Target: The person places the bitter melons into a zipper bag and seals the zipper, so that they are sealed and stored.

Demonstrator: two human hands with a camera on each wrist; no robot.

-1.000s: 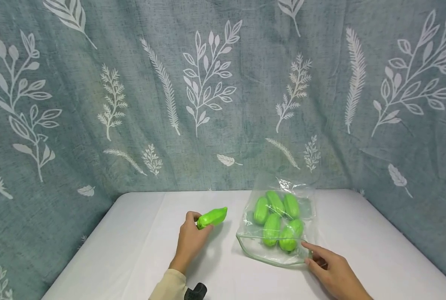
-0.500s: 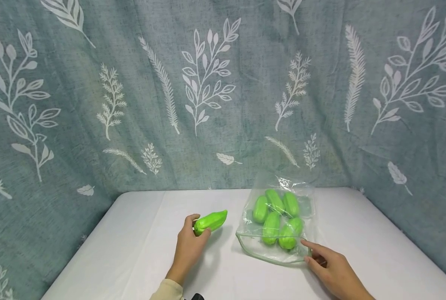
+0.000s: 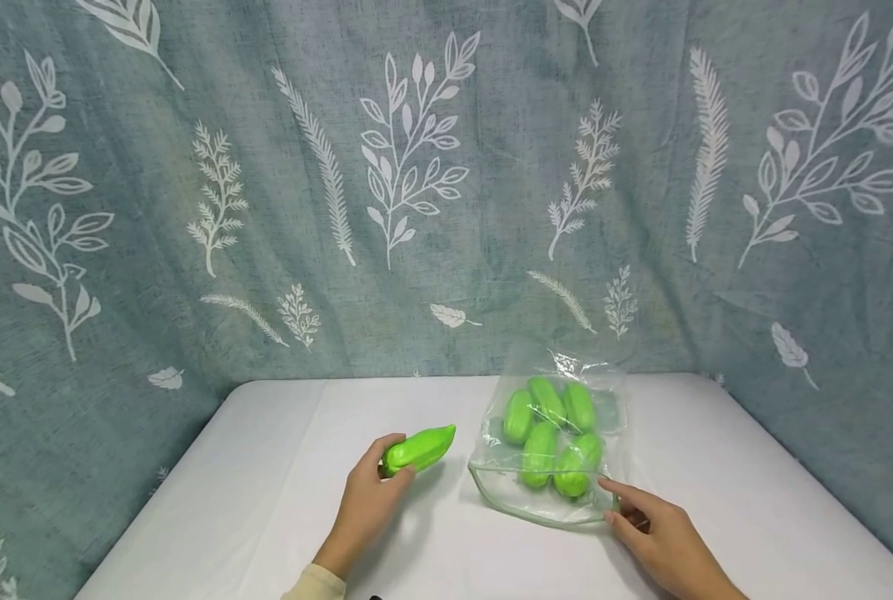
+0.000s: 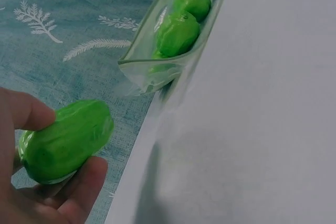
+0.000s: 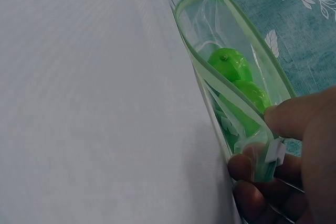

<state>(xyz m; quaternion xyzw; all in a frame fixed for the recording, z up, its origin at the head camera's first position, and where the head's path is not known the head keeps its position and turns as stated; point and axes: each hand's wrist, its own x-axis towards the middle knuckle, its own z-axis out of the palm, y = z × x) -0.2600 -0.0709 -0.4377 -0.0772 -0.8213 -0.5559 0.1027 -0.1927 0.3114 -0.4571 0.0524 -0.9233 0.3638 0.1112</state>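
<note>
In the head view my left hand holds a bright green, ridged gourd-like vegetable with a pointed tip, raised above the table. The left wrist view shows thumb and fingers round the blunt end of this green gourd. To its right lies a clear zip bag with a green-edged mouth facing me. Several similar green gourds are inside it. My right hand grips the right corner of the bag's mouth, beside a white slider. The mouth gapes in the right wrist view.
The bag rests on a white-covered table. Behind the table and along its sides hangs a blue-green curtain printed with white leaves. The far part of the bag reaches the table's back edge.
My left hand and the gourd have shifted slightly left and nearer to me. The right hand keeps its hold on the bag's corner. The head view has moved a little.
</note>
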